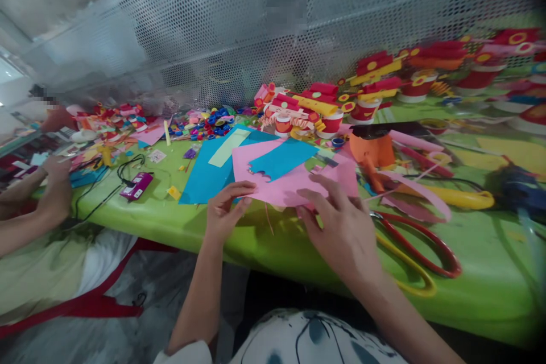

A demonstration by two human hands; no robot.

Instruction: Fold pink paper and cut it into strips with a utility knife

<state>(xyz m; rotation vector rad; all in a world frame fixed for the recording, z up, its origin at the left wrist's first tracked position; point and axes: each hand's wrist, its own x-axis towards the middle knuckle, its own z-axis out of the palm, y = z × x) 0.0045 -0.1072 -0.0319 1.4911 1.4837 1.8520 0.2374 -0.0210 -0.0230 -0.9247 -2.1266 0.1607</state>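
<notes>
A sheet of pink paper (281, 196) lies in front of me, tilted up a little at its near edge. My left hand (226, 209) pinches its near left corner between thumb and fingers. At the near right edge my right hand (341, 227) grips the same sheet, thumb below and fingertips above, with the index finger lifted apart. On the pink sheet rests a blue paper piece (284, 159) with a curved cut-out. Larger blue paper (205, 170) lies to the left, bearing a pale green strip (230, 147). Red-and-yellow-handled scissors (420, 244) lie beside my right wrist.
Paper-craft models on red cups (333, 123) line the back, before a perforated metal panel (239, 28). Colourful bottle caps (213, 122) are heaped at centre-left. A purple box (136, 186) with cables sits left. A co-worker's hands (57, 182) are at far left. Orange tape (373, 151) stands right.
</notes>
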